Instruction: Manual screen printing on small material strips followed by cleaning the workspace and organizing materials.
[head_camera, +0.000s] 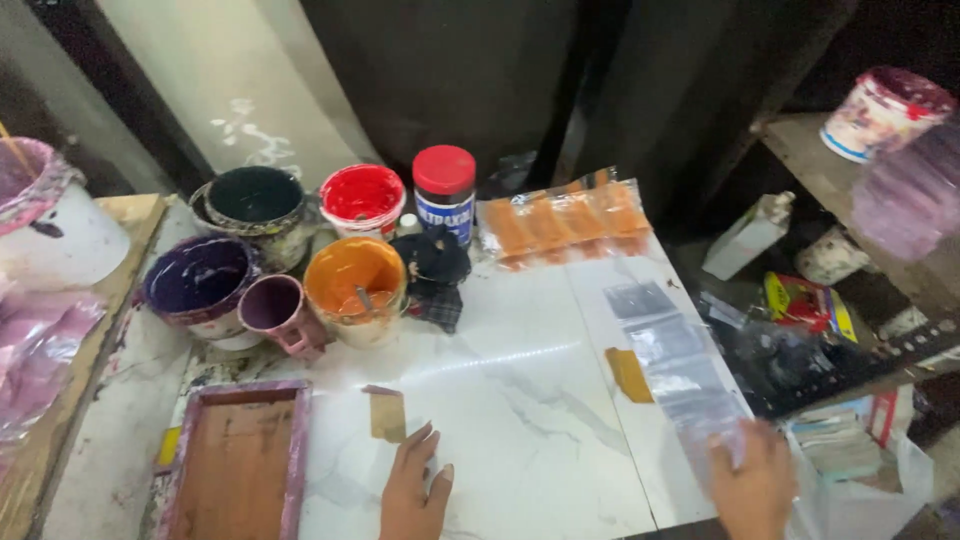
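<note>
Your left hand (412, 490) lies flat, fingers spread and gripping nothing, fingertips just touching a small tan card (388, 414) at its twelve o'clock, likely steadying it on the slick marble table (520, 400). Your right hand (755, 485) is blurred; it seems to press on the near end of a clear plastic strip (670, 360), but I cannot tell whether the fingers pinch it. The glossy strip runs toward eleven o'clock, past an ochre patch (629, 374). At ten o'clock from your left hand stand paint-crusted pots, the orange one (355, 285) nearest.
</note>
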